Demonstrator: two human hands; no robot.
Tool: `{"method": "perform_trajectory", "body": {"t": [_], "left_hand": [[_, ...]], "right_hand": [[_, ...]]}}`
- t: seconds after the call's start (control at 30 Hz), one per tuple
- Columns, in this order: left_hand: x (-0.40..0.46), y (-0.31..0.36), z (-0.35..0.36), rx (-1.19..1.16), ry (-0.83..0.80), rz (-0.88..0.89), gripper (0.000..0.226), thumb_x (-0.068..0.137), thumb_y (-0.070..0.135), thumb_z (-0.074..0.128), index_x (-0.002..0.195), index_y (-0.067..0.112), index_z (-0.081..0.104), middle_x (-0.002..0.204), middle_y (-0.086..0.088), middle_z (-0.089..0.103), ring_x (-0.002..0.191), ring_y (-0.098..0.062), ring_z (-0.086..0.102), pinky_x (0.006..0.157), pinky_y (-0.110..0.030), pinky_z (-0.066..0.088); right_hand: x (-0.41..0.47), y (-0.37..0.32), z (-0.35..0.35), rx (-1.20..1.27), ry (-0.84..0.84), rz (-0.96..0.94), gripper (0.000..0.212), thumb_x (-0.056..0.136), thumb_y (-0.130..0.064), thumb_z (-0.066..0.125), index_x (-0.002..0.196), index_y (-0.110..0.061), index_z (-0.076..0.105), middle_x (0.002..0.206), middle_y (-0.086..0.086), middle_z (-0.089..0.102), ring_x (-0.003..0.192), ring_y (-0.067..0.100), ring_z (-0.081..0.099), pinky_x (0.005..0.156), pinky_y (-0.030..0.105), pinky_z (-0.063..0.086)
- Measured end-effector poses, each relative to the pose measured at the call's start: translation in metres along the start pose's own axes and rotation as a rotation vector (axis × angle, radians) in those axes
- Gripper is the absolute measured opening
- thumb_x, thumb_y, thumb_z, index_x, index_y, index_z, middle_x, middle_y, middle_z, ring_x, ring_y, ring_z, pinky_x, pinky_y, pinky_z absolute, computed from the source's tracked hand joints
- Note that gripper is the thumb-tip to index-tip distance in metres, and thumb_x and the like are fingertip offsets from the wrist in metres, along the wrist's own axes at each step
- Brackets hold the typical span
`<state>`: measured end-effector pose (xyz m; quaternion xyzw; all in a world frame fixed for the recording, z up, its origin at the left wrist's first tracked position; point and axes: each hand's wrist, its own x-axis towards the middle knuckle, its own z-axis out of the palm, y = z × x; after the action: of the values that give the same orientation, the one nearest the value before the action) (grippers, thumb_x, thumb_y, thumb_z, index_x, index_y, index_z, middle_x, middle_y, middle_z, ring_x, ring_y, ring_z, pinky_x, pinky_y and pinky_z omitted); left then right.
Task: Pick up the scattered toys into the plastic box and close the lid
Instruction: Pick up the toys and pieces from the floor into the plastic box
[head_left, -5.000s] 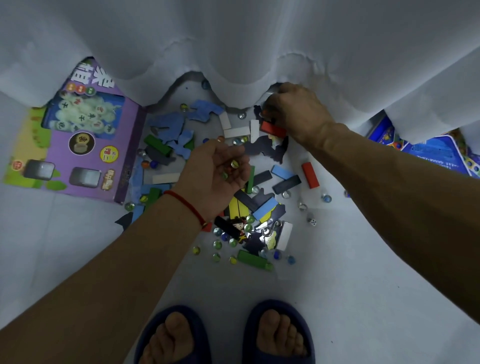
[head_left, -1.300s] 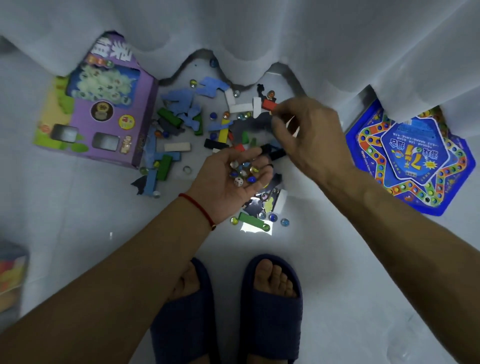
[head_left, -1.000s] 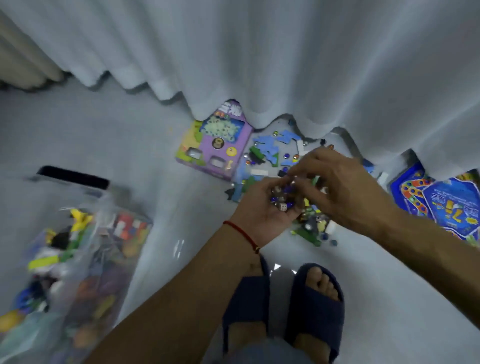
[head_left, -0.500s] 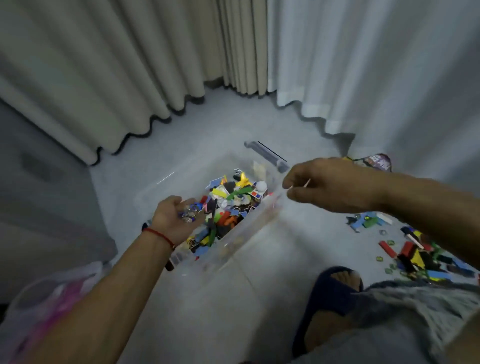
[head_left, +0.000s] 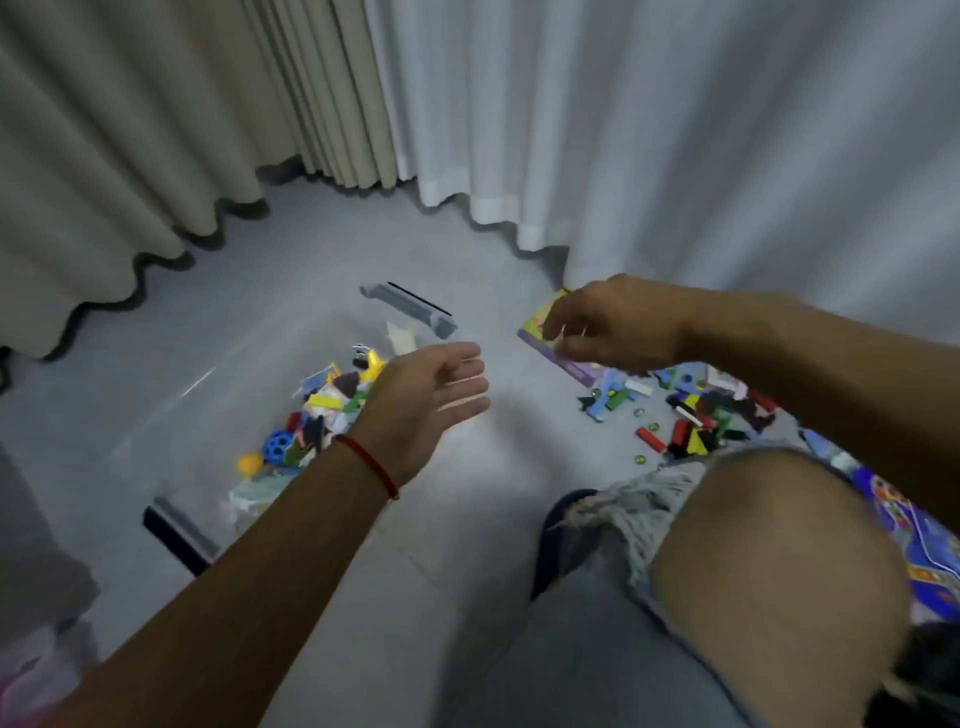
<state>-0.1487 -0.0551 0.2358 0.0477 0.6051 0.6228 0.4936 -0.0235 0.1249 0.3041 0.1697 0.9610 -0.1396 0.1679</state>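
Observation:
A clear plastic box (head_left: 218, 395) with grey latches stands open on the floor at centre left, holding several colourful toys (head_left: 327, 410). My left hand (head_left: 426, 400), a red string on its wrist, hovers over the box's right edge with fingers straight and nothing in it. My right hand (head_left: 618, 327) hangs in the air to the right of the box, fingers loosely curled, nothing visible in it. Scattered toys (head_left: 696, 415), coloured blocks and glass marbles, lie on the floor by the white curtain at right.
A purple game box (head_left: 550, 343) lies partly behind my right hand. A blue board game sheet (head_left: 904, 519) sits at far right behind my bent knee (head_left: 769, 561). Beige and white curtains hang along the back. A pink bag (head_left: 26, 680) shows at bottom left.
My left hand, which held marbles over the box, is now empty and has moved right to the box's edge. My right hand has swung right, back toward the scattered toys.

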Motion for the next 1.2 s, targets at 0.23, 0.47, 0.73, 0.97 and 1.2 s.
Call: {"method": "perform_trajectory", "body": {"t": [0.23,0.47,0.73,0.97,1.2], "left_hand": [[0.076,-0.057,0.126,0.283,-0.204,-0.135,0.021,0.093,0.019,0.054,0.102,0.006,0.068,0.099,-0.014,0.066,0.088,-0.028,0.064,0.086,-0.041,0.055],[0.168,-0.158,0.174,0.781,-0.180,-0.041,0.013,0.089,0.010,0.060,0.099,0.011,0.068,0.096,-0.013,0.068,0.079,-0.025,0.064,0.077,-0.038,0.060],[0.208,-0.278,0.170,1.383,-0.380,0.222,0.031,0.082,0.008,0.066,0.111,0.016,0.061,0.110,-0.008,0.054,0.090,-0.018,0.054,0.082,-0.027,0.046],[0.214,-0.304,0.160,1.340,-0.322,0.459,0.046,0.079,0.007,0.068,0.121,0.013,0.052,0.115,-0.006,0.044,0.091,-0.015,0.048,0.081,-0.030,0.049],[0.150,-0.294,0.199,0.538,-0.303,-0.307,0.014,0.093,0.016,0.054,0.091,0.010,0.067,0.088,-0.008,0.071,0.078,-0.022,0.066,0.074,-0.033,0.056]], "right_hand": [[-0.104,0.184,0.067,0.048,-0.101,0.431,0.021,0.095,-0.032,0.059,0.110,-0.022,0.070,0.106,-0.001,0.073,0.088,0.019,0.065,0.081,0.027,0.047],[-0.128,0.274,0.211,0.354,0.050,0.718,0.021,0.092,-0.025,0.064,0.110,-0.020,0.071,0.107,0.004,0.073,0.096,0.026,0.066,0.081,0.028,0.046],[-0.109,0.227,0.370,0.494,0.341,0.921,0.025,0.090,-0.040,0.062,0.107,-0.022,0.060,0.099,0.002,0.059,0.082,0.025,0.060,0.063,0.036,0.051],[-0.096,0.218,0.417,0.598,0.660,0.990,0.014,0.088,-0.011,0.063,0.100,-0.009,0.057,0.099,0.006,0.053,0.082,0.023,0.052,0.071,0.041,0.050],[-0.102,0.178,0.371,0.882,0.801,0.804,0.008,0.089,-0.021,0.071,0.096,-0.023,0.067,0.092,-0.010,0.062,0.082,0.004,0.058,0.074,0.018,0.048]]}}
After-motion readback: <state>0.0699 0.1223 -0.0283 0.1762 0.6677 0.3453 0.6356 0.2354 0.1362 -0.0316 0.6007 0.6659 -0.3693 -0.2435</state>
